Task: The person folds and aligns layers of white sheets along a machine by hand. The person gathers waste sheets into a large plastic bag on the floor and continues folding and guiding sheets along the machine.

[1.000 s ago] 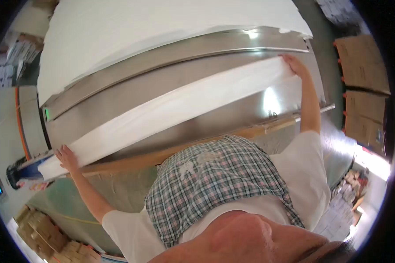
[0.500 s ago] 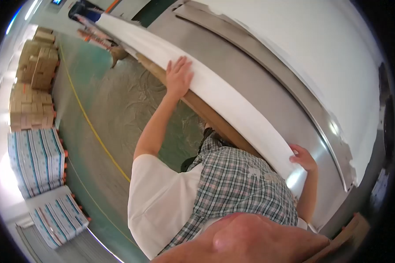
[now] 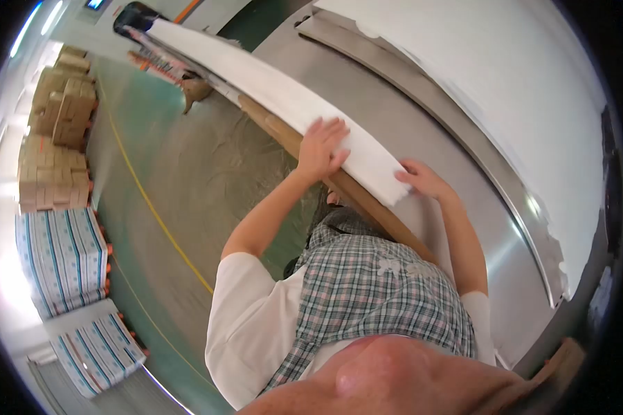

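A long white strip of sheet material [image 3: 270, 86], perhaps paper or cloth, lies along the near edge of the metal table [image 3: 484, 228]. My left hand [image 3: 323, 149] rests on the strip with its fingers spread and pointing across it. Close to the strip's near end, my right hand [image 3: 428, 181] touches its far long side with bent fingertips. The fingers of this hand are partly apart and do not wrap round the strip. Beneath the strip runs a brown edge board [image 3: 367, 204], right before my checked apron [image 3: 367, 283].
Beyond a raised metal bar [image 3: 422, 97] spreads a large white sheet [image 3: 505, 90]. A dark object [image 3: 135, 19] stands at the strip's far end. Stacked cartons [image 3: 52, 169] and striped blue-white stacks [image 3: 62, 256] line the left. Yellow lines [image 3: 149, 200] mark the green floor.
Both hands have moved: the left toward the strip's near end, the right up and leftward along its side. The strip's near end now lies farther from me, showing more brown board.
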The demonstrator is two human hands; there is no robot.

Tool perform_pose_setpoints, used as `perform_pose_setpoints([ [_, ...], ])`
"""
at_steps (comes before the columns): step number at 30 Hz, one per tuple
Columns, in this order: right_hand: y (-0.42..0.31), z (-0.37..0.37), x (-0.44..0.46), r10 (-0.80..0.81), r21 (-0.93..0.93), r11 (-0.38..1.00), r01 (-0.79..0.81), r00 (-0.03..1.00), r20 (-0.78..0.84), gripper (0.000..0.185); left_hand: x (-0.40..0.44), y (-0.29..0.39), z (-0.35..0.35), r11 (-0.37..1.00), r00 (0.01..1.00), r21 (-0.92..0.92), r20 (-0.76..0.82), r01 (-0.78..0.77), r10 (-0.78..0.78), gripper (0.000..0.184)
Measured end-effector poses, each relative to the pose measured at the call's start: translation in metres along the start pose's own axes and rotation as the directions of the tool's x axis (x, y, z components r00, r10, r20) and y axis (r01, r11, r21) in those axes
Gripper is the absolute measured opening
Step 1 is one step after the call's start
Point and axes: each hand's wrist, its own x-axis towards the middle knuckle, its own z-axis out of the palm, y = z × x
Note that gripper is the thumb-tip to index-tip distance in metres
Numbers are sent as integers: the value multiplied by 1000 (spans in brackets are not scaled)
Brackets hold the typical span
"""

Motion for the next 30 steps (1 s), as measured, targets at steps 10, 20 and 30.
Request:
perform_pose_setpoints([
  [10,-37,33,127,-135,321,913,251,929,-345,35,88,-118,-66,932,979,-331,84,-151,188,23],
  [20,21,-47,101,315,580,588,564,500,-806,39,280,-347,58,881,920,-327,-75,341,-384,24],
  [30,6,-65,115,438,546,699,461,327,-837,38,354,-375,148,519,801,-782,-41,346,-597,28],
])
